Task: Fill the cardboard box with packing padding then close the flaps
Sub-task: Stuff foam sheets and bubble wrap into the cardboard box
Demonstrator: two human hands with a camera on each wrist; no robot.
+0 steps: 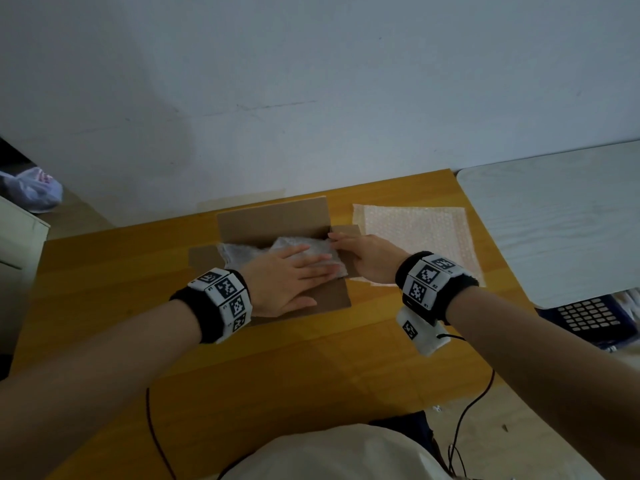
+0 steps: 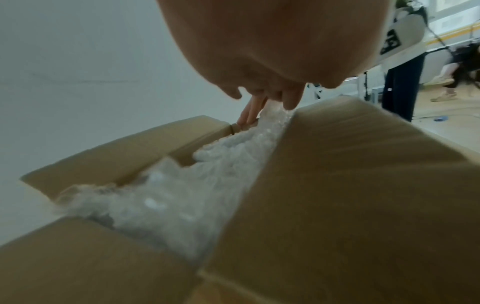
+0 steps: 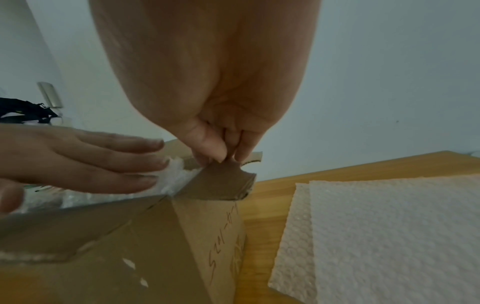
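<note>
Head view: cardboard box (image 1: 277,223) sits centre frame on the surface (image 1: 104,289), long axis running left-right across the picture. Far flap stands up at the back, near flap (image 1: 332,296) lies low toward me. My left hand (image 1: 287,275) is flat, fingers straight, pressing the bubble-wrap padding (image 1: 242,252) down into the box mouth; it grips nothing. My right hand (image 1: 363,254) is at the box's right end, just right of the left hand. Spare padding sheets (image 1: 415,233) lie right of the box, touching or nearly touching it.

Left wrist view: padding (image 2: 182,205) fills the gap between the flaps, lower left to upper centre of frame. Left hand fingers (image 2: 291,100) reach down onto it at the top centre. Padding bulges above the box edge at lower left.

Right wrist view: right hand (image 3: 221,152), centre frame, pinches the right end flap (image 3: 221,185) between thumb and fingers. Left hand (image 3: 91,162) comes in from the left edge, fingertips on the padding just left of that flap. Spare sheets (image 3: 389,236) lower right.

My read: the flap I hold must fold leftward over the padding, straight at my left fingertips. So the left hand has to clear out along the long axis before the end flap comes down. Padding may spring back up once released.
</note>
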